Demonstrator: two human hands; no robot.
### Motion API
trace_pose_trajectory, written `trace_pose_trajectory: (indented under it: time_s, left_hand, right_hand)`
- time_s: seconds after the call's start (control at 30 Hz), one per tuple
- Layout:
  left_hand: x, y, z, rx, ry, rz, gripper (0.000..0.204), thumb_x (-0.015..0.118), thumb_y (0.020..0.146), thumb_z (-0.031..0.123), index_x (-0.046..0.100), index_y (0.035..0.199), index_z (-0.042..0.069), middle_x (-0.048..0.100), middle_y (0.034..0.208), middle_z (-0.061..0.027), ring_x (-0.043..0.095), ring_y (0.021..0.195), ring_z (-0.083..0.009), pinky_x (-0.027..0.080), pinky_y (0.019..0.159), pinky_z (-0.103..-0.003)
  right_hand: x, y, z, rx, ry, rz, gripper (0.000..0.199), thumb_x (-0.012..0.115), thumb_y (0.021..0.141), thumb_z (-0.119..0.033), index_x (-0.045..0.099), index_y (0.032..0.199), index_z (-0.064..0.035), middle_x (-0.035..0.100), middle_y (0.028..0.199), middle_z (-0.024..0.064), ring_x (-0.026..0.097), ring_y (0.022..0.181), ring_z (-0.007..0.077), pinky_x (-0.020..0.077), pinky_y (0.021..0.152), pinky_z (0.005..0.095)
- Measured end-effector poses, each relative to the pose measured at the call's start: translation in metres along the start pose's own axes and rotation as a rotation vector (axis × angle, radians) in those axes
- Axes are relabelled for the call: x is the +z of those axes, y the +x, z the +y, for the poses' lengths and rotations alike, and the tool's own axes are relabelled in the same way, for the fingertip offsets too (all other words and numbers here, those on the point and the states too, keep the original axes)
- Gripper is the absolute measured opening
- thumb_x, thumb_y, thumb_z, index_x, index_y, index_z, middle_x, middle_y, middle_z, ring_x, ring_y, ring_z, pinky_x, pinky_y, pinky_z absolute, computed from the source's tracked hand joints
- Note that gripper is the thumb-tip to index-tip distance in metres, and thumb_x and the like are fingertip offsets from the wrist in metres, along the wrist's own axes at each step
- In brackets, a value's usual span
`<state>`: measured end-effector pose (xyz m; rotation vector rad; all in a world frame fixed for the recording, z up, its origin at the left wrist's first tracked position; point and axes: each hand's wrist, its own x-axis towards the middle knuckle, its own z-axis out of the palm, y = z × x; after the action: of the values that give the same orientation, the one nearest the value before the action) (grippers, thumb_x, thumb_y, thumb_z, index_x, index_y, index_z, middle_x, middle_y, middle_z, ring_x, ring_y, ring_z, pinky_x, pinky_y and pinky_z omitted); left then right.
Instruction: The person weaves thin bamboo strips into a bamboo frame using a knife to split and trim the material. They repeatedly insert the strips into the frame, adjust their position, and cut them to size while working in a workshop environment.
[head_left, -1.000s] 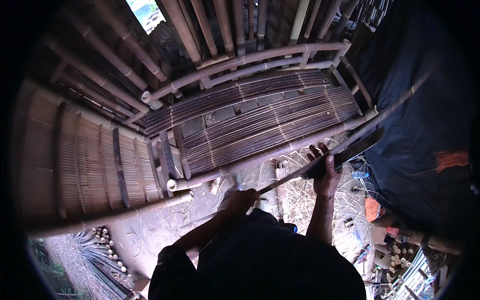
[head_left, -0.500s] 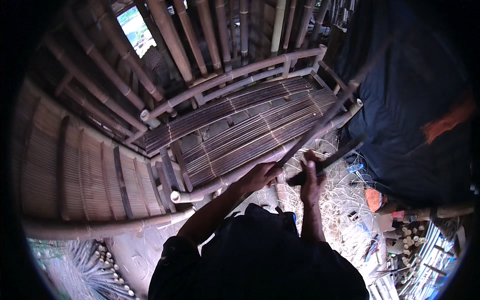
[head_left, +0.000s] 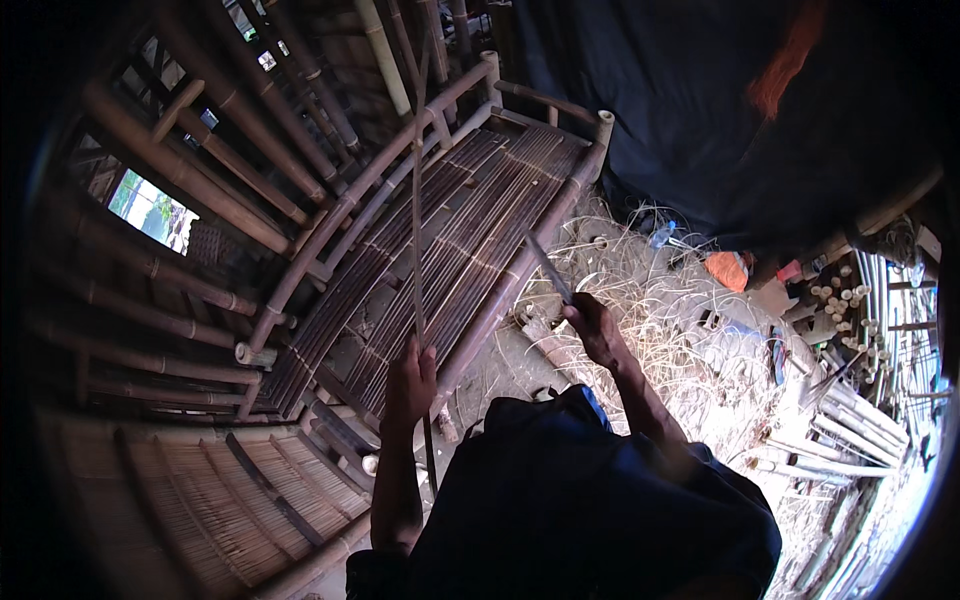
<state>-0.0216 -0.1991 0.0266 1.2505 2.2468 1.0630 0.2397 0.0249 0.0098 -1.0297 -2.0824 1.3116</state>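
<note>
My left hand (head_left: 409, 384) is closed around a long, thin bamboo strip (head_left: 418, 220). The strip runs up past the bench's backrest, and its lower end comes out below the hand, beside my forearm. To the right, my right hand (head_left: 598, 332) grips a knife (head_left: 549, 266) by its handle, which the fingers hide. Its blade points up and to the left, apart from the strip. Beyond both hands stands a bamboo bench (head_left: 500, 200) with a slatted seat.
Pale shavings (head_left: 650, 340) litter the floor right of the bench. A dark sheet (head_left: 680, 120) hangs at the far right, with an orange bag (head_left: 727, 269) and a plastic bottle (head_left: 662, 235) below it. Cut bamboo poles (head_left: 840, 425) lie at the right. A woven bamboo panel (head_left: 200, 500) is at the lower left.
The view has turned to the right. The strip has swung from slanting up-right to nearly upright in the picture. My hands have moved farther apart, and the knife's blade now points up-left instead of up-right.
</note>
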Motion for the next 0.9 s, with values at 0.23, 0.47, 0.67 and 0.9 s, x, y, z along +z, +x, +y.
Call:
trace_pose_trajectory:
  time_s: [0.23, 0.47, 0.67, 0.9]
  left_hand:
    - [0.029, 0.027, 0.031, -0.136, -0.578, -0.070, 0.036, 0.052, 0.099, 0.015, 0.053, 0.135, 0.007, 0.052, 0.063, 0.0028, 0.039, 0.045, -0.0023, 0.031, 0.039, -0.023]
    - [0.044, 0.043, 0.069, -0.169, -0.590, -0.058, 0.052, 0.068, 0.091, 0.031, 0.054, 0.131, 0.000, 0.060, 0.085, -0.0020, 0.051, 0.075, -0.0078, 0.044, 0.067, -0.025]
    - [0.052, 0.025, 0.079, -0.115, -0.386, -0.116, 0.042, 0.063, 0.094, 0.031, 0.060, 0.122, -0.002, 0.058, 0.076, -0.0030, 0.048, 0.069, -0.0080, 0.042, 0.062, -0.027]
    - [0.053, 0.031, 0.083, -0.088, -0.491, -0.019, 0.033, 0.068, 0.092, 0.031, 0.067, 0.098, -0.002, 0.064, 0.077, -0.0072, 0.059, 0.072, -0.0147, 0.047, 0.067, -0.032]
  right_hand:
    - [0.030, 0.023, -0.032, -0.060, -0.262, -0.146, 0.059, 0.040, 0.098, -0.056, 0.058, 0.105, 0.0003, 0.064, 0.093, 0.0273, 0.062, 0.091, 0.0459, 0.0480, 0.078, 0.0523]
    - [0.059, 0.007, -0.055, -0.457, -0.412, -0.253, 0.050, 0.053, 0.092, -0.052, 0.059, 0.103, -0.0036, 0.064, 0.087, 0.0160, 0.064, 0.086, 0.0368, 0.0518, 0.074, 0.0445]
    - [0.034, 0.077, -0.014, -0.751, -0.906, 0.340, 0.043, 0.052, 0.095, -0.050, 0.061, 0.082, -0.0100, 0.053, 0.064, 0.0060, 0.052, 0.053, 0.0178, 0.0412, 0.044, 0.0314]
    - [0.044, 0.016, -0.047, -0.476, -0.437, -0.314, 0.057, 0.046, 0.093, -0.059, 0.063, 0.107, -0.0064, 0.066, 0.092, 0.0171, 0.067, 0.085, 0.0356, 0.0532, 0.070, 0.0473]
